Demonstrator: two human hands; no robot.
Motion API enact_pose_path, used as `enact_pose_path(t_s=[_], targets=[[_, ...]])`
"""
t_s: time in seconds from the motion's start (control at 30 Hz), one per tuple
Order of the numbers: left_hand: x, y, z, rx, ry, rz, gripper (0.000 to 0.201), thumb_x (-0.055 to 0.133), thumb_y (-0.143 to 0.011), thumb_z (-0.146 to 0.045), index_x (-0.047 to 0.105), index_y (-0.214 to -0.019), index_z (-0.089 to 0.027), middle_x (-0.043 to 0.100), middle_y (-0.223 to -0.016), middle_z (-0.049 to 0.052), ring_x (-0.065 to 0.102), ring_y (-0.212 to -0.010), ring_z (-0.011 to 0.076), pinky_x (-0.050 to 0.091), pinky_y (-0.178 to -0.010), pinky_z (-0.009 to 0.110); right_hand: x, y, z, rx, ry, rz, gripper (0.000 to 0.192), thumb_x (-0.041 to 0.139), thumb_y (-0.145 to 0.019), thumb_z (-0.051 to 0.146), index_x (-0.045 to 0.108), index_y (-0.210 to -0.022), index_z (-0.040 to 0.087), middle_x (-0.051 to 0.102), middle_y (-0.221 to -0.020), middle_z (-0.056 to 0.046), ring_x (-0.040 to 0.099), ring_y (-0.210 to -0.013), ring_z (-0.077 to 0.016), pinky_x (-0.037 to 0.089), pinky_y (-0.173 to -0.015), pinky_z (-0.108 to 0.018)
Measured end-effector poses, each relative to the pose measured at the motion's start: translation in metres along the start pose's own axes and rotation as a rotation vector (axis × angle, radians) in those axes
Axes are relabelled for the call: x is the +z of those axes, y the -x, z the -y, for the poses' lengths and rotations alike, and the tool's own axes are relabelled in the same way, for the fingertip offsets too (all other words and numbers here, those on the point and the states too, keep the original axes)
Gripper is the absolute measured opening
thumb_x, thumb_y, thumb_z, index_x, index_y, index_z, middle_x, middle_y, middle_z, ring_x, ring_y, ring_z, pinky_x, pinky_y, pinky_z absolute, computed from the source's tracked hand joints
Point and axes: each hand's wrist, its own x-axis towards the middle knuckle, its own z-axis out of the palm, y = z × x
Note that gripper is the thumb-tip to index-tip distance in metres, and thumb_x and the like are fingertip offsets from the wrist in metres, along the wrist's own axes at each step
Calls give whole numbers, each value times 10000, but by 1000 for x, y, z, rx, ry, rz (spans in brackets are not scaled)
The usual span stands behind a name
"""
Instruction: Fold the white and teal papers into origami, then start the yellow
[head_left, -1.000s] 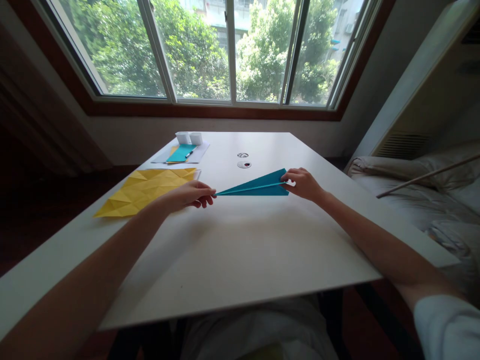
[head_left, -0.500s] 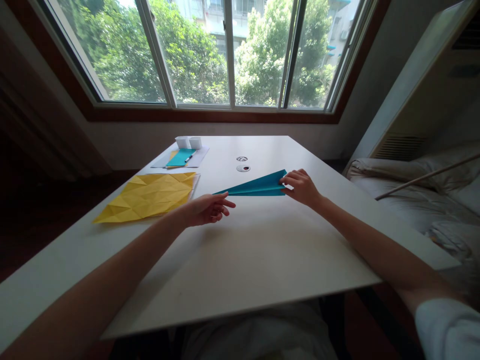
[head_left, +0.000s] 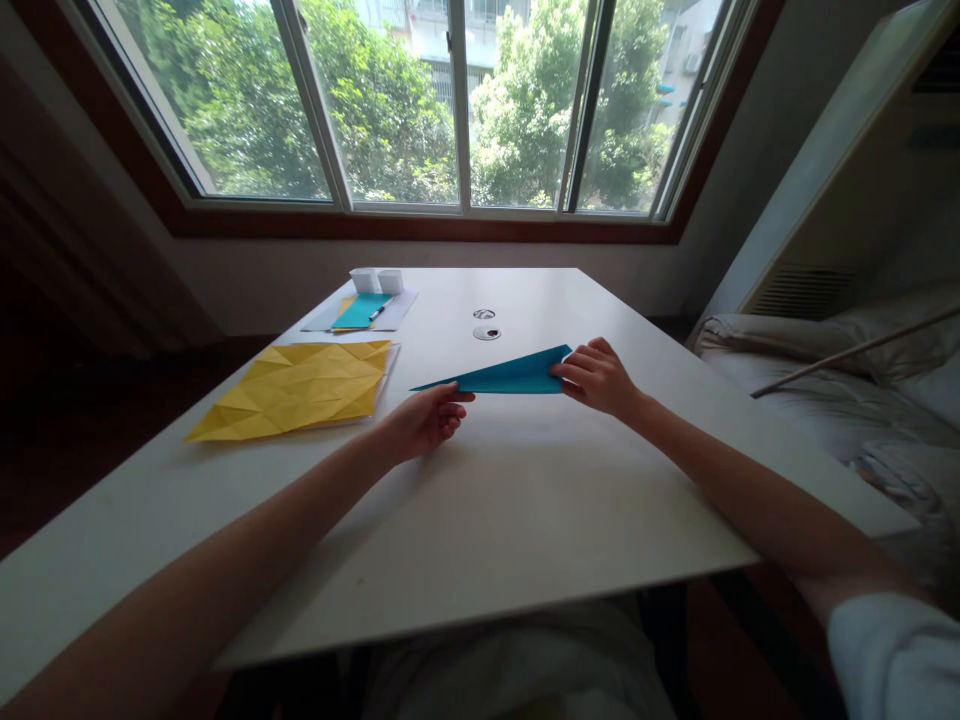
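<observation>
A blue sheet of paper (head_left: 514, 376), folded into a long narrow wedge, is held above the white table between both hands. Its thin point is at the left and its wide end at the right. My left hand (head_left: 431, 418) pinches the narrow part, thumb on top and fingers curled beneath. At the wide end, my right hand (head_left: 600, 378) grips the paper with fingers over its near face. Part of the right thumb is hidden. To the left of my left hand lies a creased yellow paper (head_left: 300, 388) on a white sheet.
Two round stickers or discs (head_left: 486, 333) lie beyond the blue paper on the white table (head_left: 525, 530). At the far left are white containers (head_left: 377, 281), a flat blue sheet (head_left: 360, 311) and a marker (head_left: 380, 308) on pale paper. A window stands behind.
The left fingers have curled in, and the thumb now presses on the paper. My right fingers have slid onto the near face, and the folded blue paper looks flatter and more closed.
</observation>
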Motion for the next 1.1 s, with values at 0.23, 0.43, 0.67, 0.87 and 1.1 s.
enact_pose_path(t_s=[0.23, 0.43, 0.67, 0.87, 1.1], targets=[[2, -2, -1, 120, 109, -101, 201, 456, -855, -180, 620, -789, -85, 546, -483, -3, 481, -373, 39, 403, -364, 111, 5, 2, -5, 38, -57, -46, 276, 393, -894, 322, 634, -856, 194, 651, -718, -49, 545, -688, -167, 305, -723, -335], [-11, -5, -6, 286, 102, -134, 173, 460, -869, -219, 588, -846, -104, 544, -491, -14, 493, -389, 47, 393, -379, 123, 18, 0, -8, 404, -442, -126, 242, 504, -825, 390, 610, -781, 176, 596, -622, -10, 522, -587, -129, 369, -690, -313], [-15, -11, -1, 504, -19, -112, 158, 587, -797, -287, 557, -788, -132, 577, -543, -1, 520, -459, 75, 409, -431, 166, 26, -9, 7, 831, -1463, 197, 339, 605, -734, 457, 620, -951, 198, 624, -958, -61, 570, -758, -135, 420, -602, -243], [-8, -10, 13, 486, -231, 29, 348, 671, -680, -453, 553, -690, -126, 607, -640, 27, 527, -486, 87, 391, -432, 197, 30, -11, 20, 988, -1852, 109, 236, 729, -620, 299, 599, -811, 248, 616, -875, 16, 551, -779, -123, 412, -629, -237], [-7, -9, 14, 571, -265, -5, 328, 749, -586, -376, 632, -765, -128, 620, -833, 57, 555, -619, 101, 403, -452, 184, 35, -11, 19, 1011, -1901, -51, 249, 729, -550, 219, 530, -699, 240, 556, -679, 60, 502, -692, -113, 385, -616, -255]])
